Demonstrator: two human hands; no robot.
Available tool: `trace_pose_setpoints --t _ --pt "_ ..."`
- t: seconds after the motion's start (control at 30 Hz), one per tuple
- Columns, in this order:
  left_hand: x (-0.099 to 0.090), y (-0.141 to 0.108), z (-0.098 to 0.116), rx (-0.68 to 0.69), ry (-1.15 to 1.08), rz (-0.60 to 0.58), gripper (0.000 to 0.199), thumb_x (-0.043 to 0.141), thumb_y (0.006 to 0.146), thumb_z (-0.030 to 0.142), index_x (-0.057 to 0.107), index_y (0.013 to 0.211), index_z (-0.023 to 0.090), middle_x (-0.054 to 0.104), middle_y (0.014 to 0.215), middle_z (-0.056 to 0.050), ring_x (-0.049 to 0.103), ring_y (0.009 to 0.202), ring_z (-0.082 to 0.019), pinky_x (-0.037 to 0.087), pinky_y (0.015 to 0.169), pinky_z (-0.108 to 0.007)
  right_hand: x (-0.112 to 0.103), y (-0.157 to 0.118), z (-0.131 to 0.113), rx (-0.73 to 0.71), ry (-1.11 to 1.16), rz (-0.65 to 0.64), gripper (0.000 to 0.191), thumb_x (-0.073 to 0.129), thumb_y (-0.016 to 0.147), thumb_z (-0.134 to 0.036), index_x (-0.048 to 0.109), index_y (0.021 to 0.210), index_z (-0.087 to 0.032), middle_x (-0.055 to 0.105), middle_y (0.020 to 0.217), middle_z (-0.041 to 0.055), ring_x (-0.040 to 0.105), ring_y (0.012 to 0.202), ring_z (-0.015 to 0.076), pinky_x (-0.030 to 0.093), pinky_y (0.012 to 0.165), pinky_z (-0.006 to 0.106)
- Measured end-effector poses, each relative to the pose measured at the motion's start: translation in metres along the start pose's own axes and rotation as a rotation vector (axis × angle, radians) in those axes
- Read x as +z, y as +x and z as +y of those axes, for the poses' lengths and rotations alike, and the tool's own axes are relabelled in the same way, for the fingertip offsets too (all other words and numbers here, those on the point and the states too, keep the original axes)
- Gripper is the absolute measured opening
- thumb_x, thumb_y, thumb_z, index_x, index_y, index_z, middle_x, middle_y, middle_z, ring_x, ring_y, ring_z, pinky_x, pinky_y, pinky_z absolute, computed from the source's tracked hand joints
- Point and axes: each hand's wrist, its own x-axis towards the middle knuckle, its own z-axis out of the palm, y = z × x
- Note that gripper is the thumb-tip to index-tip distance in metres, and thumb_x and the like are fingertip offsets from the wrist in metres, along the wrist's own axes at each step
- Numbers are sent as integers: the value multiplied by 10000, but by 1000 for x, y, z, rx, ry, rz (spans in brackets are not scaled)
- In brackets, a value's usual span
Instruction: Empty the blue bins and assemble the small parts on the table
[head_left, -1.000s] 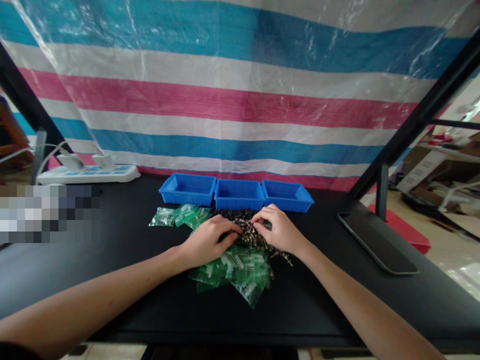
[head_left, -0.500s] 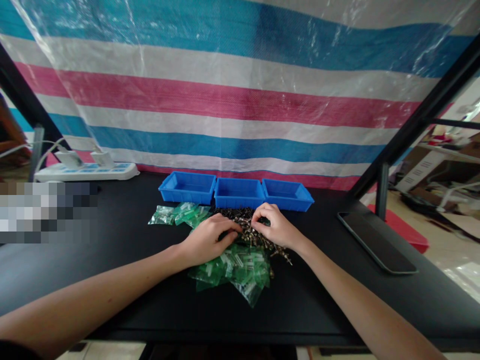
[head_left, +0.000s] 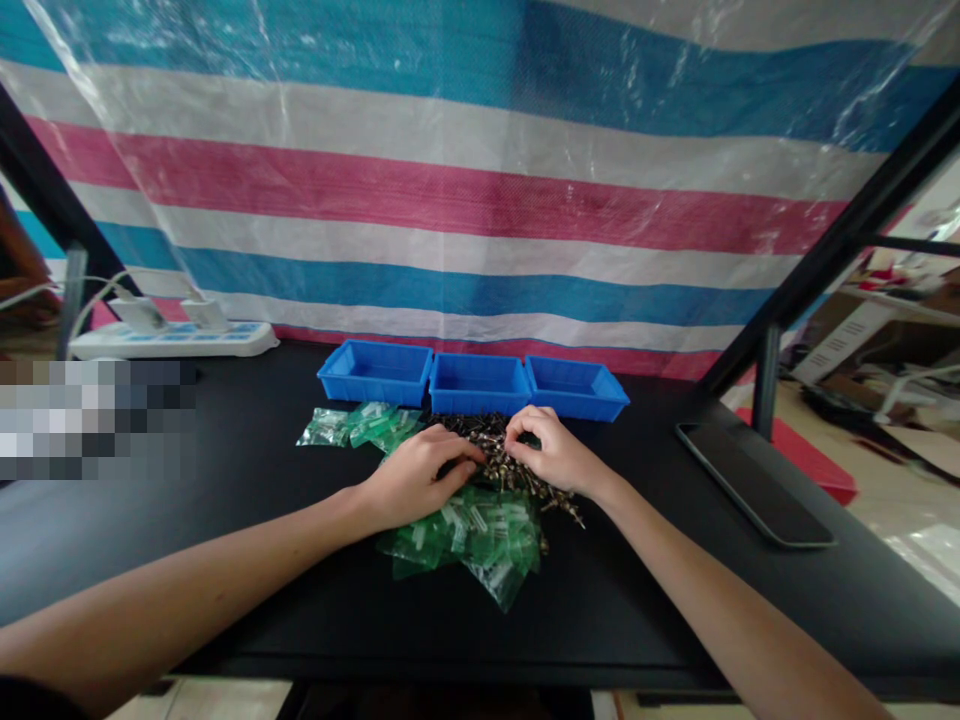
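A heap of small brass-and-dark metal pieces, which look like screws (head_left: pixel 536 482), lies in the middle of the black table. At the left side of the heap is my left hand (head_left: pixel 420 475), thumb and fingertips brought close together. My right hand (head_left: pixel 555 452) reaches in from the other side, its thumb and forefinger pinched at the heap's top. Whatever is between the fingers of either hand is too small to make out. Green plastic bags (head_left: pixel 487 545) with clear tube-like pieces lie just below my left hand. More small green bags (head_left: pixel 375 425) lie behind it.
Three blue trays (head_left: pixel 480 400) stand in a row behind the heap. A phone (head_left: pixel 754 485) lies on the right, a white power strip (head_left: pixel 180 342) at the back left. Behind hangs a striped plastic sheet (head_left: pixel 450 200), with black frame bars (head_left: pixel 817 260) at the sides.
Almost nothing differs. Both hands keep their places at the heap, and the right fingers have shifted very slightly.
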Motion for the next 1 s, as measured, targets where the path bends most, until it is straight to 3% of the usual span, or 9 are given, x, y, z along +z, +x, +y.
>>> trace_pose_setpoints --t 0.57,0.77,1.0 --pt "-1 -1 0 6 -2 5 200 460 827 162 613 952 191 646 880 -19 549 842 -155 436 777 -273 -2 -1 0 -58 20 -7 110 545 758 -126 545 661 -177 553 815 36 437 930 196 326 874 366" --pt "-2 0 3 5 -10 17 186 459 835 187 609 945 190 634 842 -24 541 833 -156 432 765 -269 -3 -4 -13 -108 57 117 116 526 774 -120 526 677 -182 536 807 32 440 895 189 331 850 355" --pt "-4 0 4 32 16 62 146 537 796 272 574 881 158 595 760 -22 510 773 -163 413 720 -272 11 -9 -29 -219 75 270 101 510 786 -122 506 701 -177 520 803 41 444 866 181 352 813 332"
